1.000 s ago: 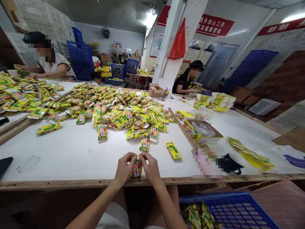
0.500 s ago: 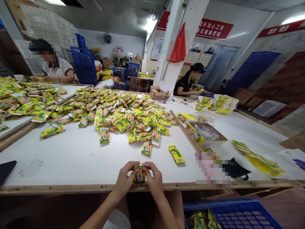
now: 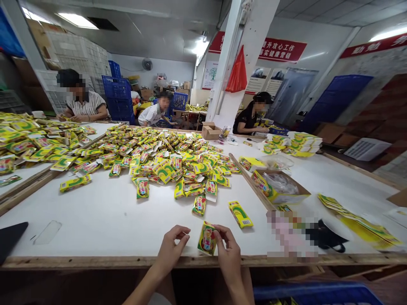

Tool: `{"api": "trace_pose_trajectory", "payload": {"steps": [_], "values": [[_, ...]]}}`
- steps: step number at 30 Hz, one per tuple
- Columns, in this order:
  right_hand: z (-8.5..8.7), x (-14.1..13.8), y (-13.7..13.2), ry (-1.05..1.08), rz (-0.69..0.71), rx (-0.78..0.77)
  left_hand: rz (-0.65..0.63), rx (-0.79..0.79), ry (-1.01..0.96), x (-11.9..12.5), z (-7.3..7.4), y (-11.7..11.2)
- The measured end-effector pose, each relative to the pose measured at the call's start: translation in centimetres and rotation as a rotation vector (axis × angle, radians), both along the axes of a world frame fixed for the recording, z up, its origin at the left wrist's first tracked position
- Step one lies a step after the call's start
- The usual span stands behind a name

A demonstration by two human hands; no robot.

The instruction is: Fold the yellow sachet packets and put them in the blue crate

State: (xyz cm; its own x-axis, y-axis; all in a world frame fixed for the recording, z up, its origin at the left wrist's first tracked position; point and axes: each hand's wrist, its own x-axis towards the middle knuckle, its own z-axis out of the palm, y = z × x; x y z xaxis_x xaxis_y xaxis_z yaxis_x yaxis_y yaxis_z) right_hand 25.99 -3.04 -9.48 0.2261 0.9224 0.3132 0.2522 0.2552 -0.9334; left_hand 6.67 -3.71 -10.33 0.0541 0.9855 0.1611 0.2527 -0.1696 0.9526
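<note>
Between the thumb and fingers of my right hand [image 3: 228, 246] is a small yellow and green carton [image 3: 206, 238], tilted slightly, just above the table's front edge. To its left, my left hand [image 3: 173, 246] is empty, with thumb and fingers apart and curved. Beyond my hands lie single cartons, one of them a yellow carton [image 3: 241, 214] with a green arc and a barcode. A large heap of similar cartons [image 3: 165, 163] covers the middle of the white table [image 3: 104, 224]; some have open flaps.
Wooden strips [image 3: 251, 182] divide the table. Right of one stand an open box with clear plastic bags [image 3: 281, 186], a black cup [image 3: 326, 237] and flat yellow packaging [image 3: 359, 220]. A blue crate [image 3: 318, 292] sits below the edge at right. Several people are around the tables.
My left hand has let go of the carton. My right hand has moved it to the right, off the spot where both hands held it. The camera view has tilted up slightly.
</note>
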Motion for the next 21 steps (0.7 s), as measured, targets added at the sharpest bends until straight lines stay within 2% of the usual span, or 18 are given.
{"api": "trace_pose_trajectory", "payload": {"steps": [7, 21], "values": [[0.1, -0.3, -0.2, 0.013, -0.001, -0.006, -0.010, -0.025, -0.002, 0.1, 0.2, -0.1], [-1.2, 0.3, 0.0, 0.072, -0.031, -0.022, -0.011, -0.039, 0.025, 0.2, 0.5, -0.2]]}}
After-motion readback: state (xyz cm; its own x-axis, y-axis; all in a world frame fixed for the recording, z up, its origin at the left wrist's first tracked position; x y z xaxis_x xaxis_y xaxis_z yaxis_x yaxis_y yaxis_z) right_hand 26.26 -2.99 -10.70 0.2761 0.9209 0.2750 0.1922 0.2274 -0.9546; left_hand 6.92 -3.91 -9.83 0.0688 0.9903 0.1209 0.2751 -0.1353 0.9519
